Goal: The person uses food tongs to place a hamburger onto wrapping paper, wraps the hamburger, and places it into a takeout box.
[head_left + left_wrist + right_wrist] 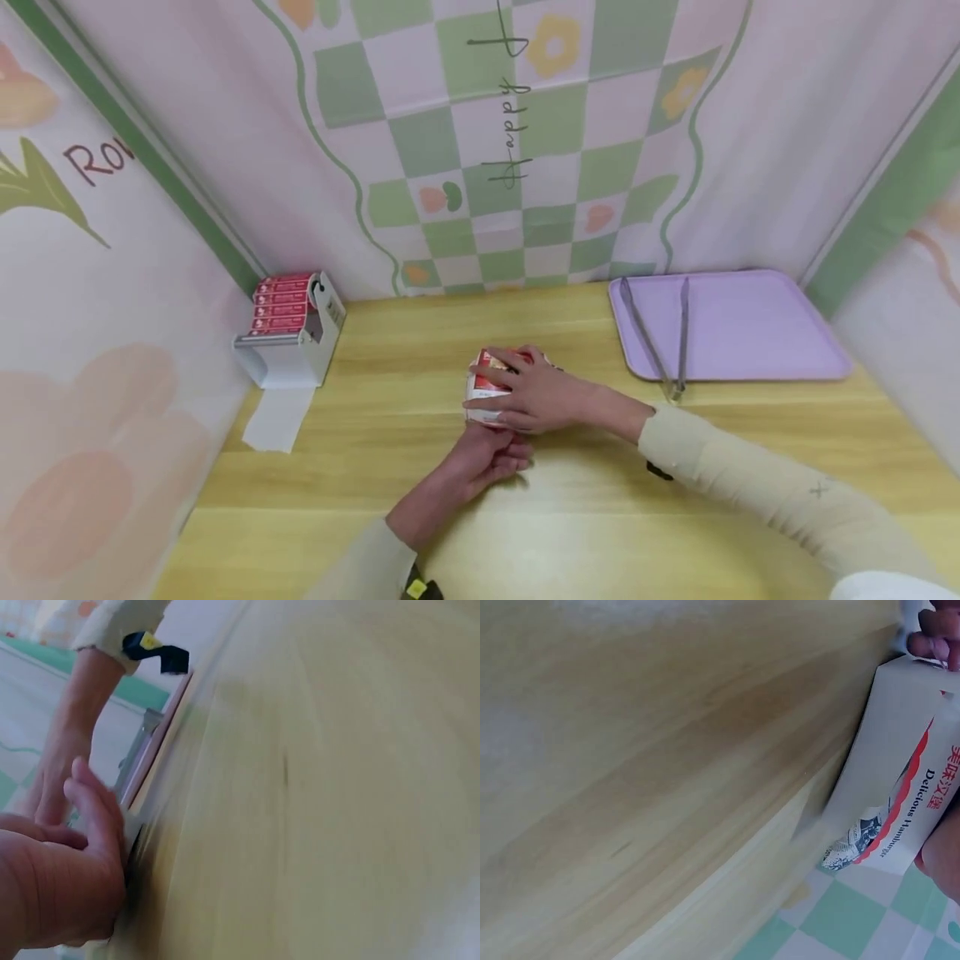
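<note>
A white and red paper hamburger box (491, 402) sits on the wooden table in the head view, printed "Delicious Hamburger" on the side seen in the right wrist view. My right hand (543, 396) rests across its top, fingers spread and nearly straight. At the box's near side is my left hand (483, 462), its fingers loosely bent and touching the front edge; its thumb is partly hidden. Printed wrapping paper (853, 841) sticks out of an opening at one end of the box. The box's contents are hidden.
On the left stands a white dispenser (326, 329) with red printed labels (281, 310) and a white strip (279, 419) hanging from it. Metal tongs (681, 342) lie partly on a purple tray (757, 333) at the right. A patterned curtain (480, 208) closes off the back.
</note>
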`<state>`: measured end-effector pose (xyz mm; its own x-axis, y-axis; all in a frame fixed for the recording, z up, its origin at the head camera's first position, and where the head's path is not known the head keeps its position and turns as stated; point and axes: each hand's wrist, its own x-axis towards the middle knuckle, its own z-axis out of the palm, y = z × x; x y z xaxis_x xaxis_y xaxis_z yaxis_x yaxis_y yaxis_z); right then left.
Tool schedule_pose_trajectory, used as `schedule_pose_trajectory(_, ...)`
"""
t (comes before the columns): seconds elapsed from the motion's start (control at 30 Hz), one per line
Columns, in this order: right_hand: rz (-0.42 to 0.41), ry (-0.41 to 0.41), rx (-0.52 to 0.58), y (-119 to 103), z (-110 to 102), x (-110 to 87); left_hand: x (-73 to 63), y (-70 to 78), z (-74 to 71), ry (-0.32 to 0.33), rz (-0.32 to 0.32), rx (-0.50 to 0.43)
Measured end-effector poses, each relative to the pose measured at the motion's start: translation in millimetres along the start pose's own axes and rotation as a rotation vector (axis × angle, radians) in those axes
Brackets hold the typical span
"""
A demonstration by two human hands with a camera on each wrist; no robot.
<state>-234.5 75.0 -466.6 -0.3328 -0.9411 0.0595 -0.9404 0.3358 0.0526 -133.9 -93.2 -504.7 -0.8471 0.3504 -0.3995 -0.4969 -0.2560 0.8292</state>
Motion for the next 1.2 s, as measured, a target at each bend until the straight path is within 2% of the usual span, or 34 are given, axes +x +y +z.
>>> schedule_pose_trajectory(0.1,0.003,-0.008,0.034,4.2,-0.5,-2.9,-4.0,6.0,-12.3,-0.027,-0.028,0.038)
schedule_pose_trajectory(0.2,0.014,0.017,0.101,6.3,-3.1,-9.1,-13.1,13.1,-31.1,0.011,-0.045,0.088)
schedule_pose_trajectory(0.27,0.034,0.063,0.143,7.7,-6.3,-14.4,-19.0,19.4,-43.3,0.078,-0.035,0.124)
schedule_pose_trajectory(0.37,0.106,0.118,0.180,9.5,-12.6,-20.8,-23.3,31.9,-54.8,0.239,0.025,0.189)
schedule_pose_trajectory(0.47,0.215,0.093,0.215,9.8,-17.3,-24.1,-17.7,45.4,-57.5,0.365,0.107,0.283)
schedule_pose_trajectory(0.53,0.283,0.046,0.260,9.4,-18.2,-25.5,-7.4,51.1,-55.8,0.395,0.142,0.392)
schedule_pose_trajectory(0.6,0.319,0.009,0.305,10.0,-17.5,-26.6,4.5,53.3,-52.5,0.368,0.153,0.520)
schedule_pose_trajectory(0.67,0.301,-0.002,0.352,13.4,-15.9,-27.9,13.6,51.6,-46.7,0.319,0.169,0.645)
schedule_pose_trajectory(0.77,0.248,0.001,0.422,24.0,-13.2,-31.1,20.5,47.6,-37.5,0.249,0.178,0.734)
schedule_pose_trajectory(0.83,0.228,0.006,0.465,32.1,-12.2,-35.2,21.6,46.3,-31.5,0.211,0.184,0.734)
schedule_pose_trajectory(0.97,0.265,0.064,0.535,44.1,-12.9,-41.6,22.3,52.1,-27.8,0.171,0.150,0.714)
schedule_pose_trajectory(1.1,0.378,0.181,0.599,50.7,-15.8,-47.5,22.0,60.4,-30.6,0.156,0.118,0.699)
schedule_pose_trajectory(1.2,0.489,0.205,0.688,51.0,-14.1,-52.2,23.5,61.7,-33.5,0.132,0.109,0.696)
